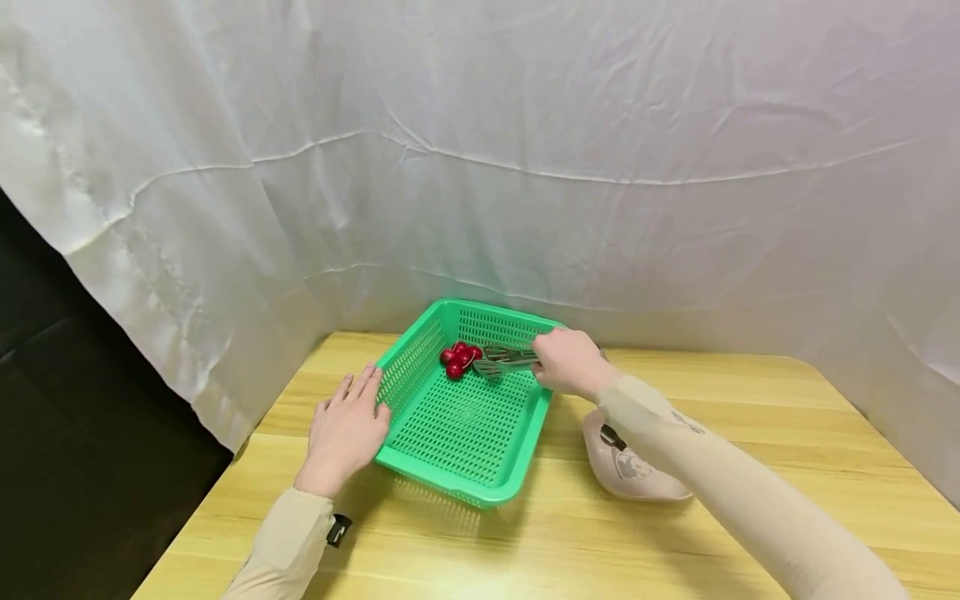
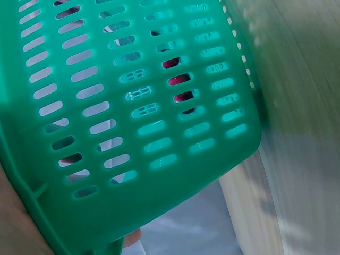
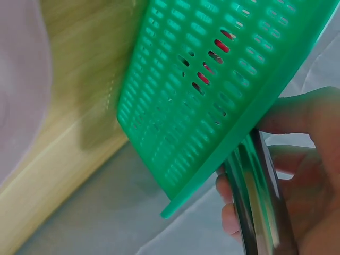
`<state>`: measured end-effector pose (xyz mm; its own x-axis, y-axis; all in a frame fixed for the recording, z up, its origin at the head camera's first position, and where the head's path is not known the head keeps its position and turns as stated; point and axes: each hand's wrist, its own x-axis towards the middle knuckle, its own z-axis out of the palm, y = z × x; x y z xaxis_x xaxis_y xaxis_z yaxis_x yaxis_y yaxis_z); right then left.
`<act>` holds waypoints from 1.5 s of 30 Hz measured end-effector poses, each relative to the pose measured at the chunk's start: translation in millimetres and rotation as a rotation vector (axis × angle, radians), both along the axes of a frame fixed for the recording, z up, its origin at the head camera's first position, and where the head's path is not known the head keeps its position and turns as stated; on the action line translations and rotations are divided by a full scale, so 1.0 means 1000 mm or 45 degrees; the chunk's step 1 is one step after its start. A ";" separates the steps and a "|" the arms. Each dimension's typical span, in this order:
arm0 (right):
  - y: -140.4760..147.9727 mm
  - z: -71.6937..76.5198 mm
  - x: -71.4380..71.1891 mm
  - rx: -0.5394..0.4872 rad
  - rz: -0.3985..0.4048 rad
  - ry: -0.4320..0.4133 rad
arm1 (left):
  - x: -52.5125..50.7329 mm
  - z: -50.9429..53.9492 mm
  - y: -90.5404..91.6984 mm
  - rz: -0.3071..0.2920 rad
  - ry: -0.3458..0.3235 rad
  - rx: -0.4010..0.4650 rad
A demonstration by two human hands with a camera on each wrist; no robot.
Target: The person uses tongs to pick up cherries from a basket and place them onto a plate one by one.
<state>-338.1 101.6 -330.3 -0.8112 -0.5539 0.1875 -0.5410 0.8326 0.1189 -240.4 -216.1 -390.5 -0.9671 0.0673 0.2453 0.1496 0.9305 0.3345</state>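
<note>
A green perforated plastic basket [image 1: 465, 417] stands on the wooden table. Several shiny red cherry-like fruits [image 1: 455, 371] lie together toward its back left, and glimpses of red fruit [image 2: 179, 79] show through the slots in the left wrist view. My left hand [image 1: 347, 429] rests on the basket's left rim with fingers extended. Over the basket's right rim, my right hand [image 1: 572, 360] grips metal tongs [image 3: 260, 196]. The slotted tong heads are spread apart inside the basket, beside the fruits; whether they touch any fruit, I cannot tell.
A pale pink bowl [image 1: 637, 479] with a printed figure stands right of the basket, partly under my right forearm. White cloth [image 1: 525, 233] hangs behind the wooden table [image 1: 570, 542]. A dark surface [image 1: 90, 433] lies beyond the cloth at left.
</note>
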 end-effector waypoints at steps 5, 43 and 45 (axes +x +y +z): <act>0.007 -0.002 0.008 -0.045 0.018 0.030 | 0.000 -0.001 0.000 -0.005 -0.009 0.003; 0.081 0.005 0.086 -0.446 0.120 0.267 | 0.000 0.003 -0.002 -0.018 -0.033 -0.004; 0.087 0.006 0.092 -0.463 0.117 0.276 | 0.000 0.003 -0.002 -0.019 -0.034 -0.006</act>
